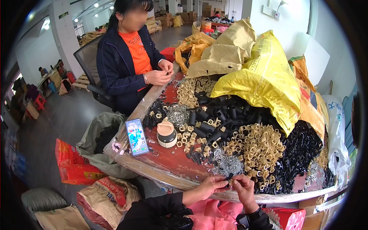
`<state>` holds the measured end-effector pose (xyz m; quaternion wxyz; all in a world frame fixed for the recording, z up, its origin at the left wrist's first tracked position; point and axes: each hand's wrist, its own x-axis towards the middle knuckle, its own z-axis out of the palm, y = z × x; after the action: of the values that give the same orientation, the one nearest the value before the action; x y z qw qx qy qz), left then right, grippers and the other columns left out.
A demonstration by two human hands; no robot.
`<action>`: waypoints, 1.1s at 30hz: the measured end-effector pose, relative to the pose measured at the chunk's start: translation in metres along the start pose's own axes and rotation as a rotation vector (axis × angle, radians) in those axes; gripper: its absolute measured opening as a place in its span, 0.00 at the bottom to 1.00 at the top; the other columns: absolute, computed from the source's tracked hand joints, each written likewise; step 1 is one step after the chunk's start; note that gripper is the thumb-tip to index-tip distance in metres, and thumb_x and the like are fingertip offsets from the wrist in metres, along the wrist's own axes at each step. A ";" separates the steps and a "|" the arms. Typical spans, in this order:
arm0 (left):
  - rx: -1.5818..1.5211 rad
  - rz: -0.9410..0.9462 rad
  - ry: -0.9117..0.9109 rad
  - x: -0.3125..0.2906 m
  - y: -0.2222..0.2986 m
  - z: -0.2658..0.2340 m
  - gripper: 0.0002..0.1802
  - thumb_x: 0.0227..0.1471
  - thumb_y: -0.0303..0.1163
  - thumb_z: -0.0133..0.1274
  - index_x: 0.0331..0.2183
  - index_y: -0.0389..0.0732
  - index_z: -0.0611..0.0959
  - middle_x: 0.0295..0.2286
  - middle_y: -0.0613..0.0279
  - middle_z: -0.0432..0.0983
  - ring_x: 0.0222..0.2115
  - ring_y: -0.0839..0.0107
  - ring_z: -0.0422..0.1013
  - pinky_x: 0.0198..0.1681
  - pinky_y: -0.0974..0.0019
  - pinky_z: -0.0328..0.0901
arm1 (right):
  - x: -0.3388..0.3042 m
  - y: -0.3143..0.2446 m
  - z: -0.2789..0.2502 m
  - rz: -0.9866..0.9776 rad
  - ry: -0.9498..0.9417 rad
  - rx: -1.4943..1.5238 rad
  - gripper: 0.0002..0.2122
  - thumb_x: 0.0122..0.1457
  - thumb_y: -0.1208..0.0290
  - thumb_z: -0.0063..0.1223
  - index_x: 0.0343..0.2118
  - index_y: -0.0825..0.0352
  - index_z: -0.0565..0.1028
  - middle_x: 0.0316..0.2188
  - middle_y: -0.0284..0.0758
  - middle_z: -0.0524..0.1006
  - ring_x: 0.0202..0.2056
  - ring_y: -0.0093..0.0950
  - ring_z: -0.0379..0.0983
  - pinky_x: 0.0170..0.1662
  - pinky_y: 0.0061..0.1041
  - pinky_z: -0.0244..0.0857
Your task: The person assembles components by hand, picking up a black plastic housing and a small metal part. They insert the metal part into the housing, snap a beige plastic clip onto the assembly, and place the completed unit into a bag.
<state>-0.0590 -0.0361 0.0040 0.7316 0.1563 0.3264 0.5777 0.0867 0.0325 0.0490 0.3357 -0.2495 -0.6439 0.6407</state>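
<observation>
Left hand [209, 186]: I see its grip pinched shut on a small black plastic tube piece [229, 177].
Right hand [242, 185]: my other grip, fingertips closed on the same piece.
Piece: held over the near edge of the red worktop [168, 159].
Nearby: heap of silver wire springs [226, 163]; cream plastic clips [260, 147]; smartphone with lit screen [137, 137].

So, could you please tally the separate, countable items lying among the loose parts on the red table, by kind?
Smartphone: 1
Round tan-and-black container: 1
Yellow sack: 1
Tan sacks: 2
Total: 5
The small black, cream and metal parts are heaped too densely to count.
</observation>
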 end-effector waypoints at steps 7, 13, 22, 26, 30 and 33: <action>-0.034 -0.025 -0.029 -0.004 0.002 0.002 0.14 0.44 0.34 0.51 0.33 0.36 0.75 0.29 0.66 0.70 0.30 0.76 0.69 0.33 0.76 0.65 | 0.003 0.003 0.005 -0.187 0.003 -0.302 0.03 0.49 0.77 0.49 0.26 0.70 0.70 0.25 0.30 0.69 0.26 0.18 0.63 0.29 0.15 0.58; -0.018 -0.047 -0.024 -0.002 -0.004 -0.002 0.14 0.43 0.34 0.52 0.33 0.36 0.75 0.29 0.67 0.70 0.29 0.77 0.68 0.32 0.76 0.65 | -0.002 0.009 0.001 0.057 0.018 -0.121 0.02 0.49 0.77 0.49 0.25 0.69 0.71 0.25 0.30 0.68 0.28 0.18 0.63 0.30 0.16 0.57; -0.011 -0.078 -0.021 -0.003 0.004 0.002 0.15 0.42 0.35 0.53 0.33 0.36 0.75 0.29 0.67 0.70 0.29 0.76 0.69 0.31 0.78 0.65 | -0.005 0.006 0.003 0.181 0.090 0.170 0.02 0.49 0.77 0.49 0.25 0.70 0.72 0.25 0.30 0.68 0.27 0.18 0.62 0.31 0.15 0.57; -0.011 -0.066 -0.023 -0.003 0.006 0.004 0.15 0.42 0.35 0.53 0.32 0.36 0.74 0.28 0.67 0.70 0.28 0.76 0.69 0.30 0.78 0.65 | -0.004 0.003 0.005 0.123 0.074 0.143 0.02 0.49 0.78 0.49 0.25 0.70 0.71 0.25 0.30 0.68 0.27 0.17 0.62 0.32 0.15 0.57; 0.003 -0.067 -0.010 -0.005 0.000 0.005 0.14 0.42 0.33 0.53 0.33 0.36 0.74 0.28 0.67 0.70 0.28 0.76 0.69 0.30 0.77 0.65 | -0.007 0.000 0.007 0.047 0.077 0.015 0.01 0.49 0.78 0.49 0.25 0.69 0.71 0.24 0.29 0.67 0.27 0.17 0.61 0.32 0.15 0.57; -0.002 -0.081 -0.008 -0.005 -0.005 0.003 0.13 0.43 0.32 0.52 0.33 0.37 0.74 0.28 0.67 0.70 0.29 0.77 0.69 0.31 0.76 0.66 | -0.011 -0.002 0.007 0.027 0.090 -0.049 0.01 0.49 0.79 0.49 0.25 0.69 0.70 0.24 0.29 0.66 0.27 0.17 0.61 0.31 0.15 0.56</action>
<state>-0.0539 -0.0422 0.0053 0.7560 0.1444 0.3288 0.5472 0.0887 0.0198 0.0498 0.3493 -0.2949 -0.6402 0.6173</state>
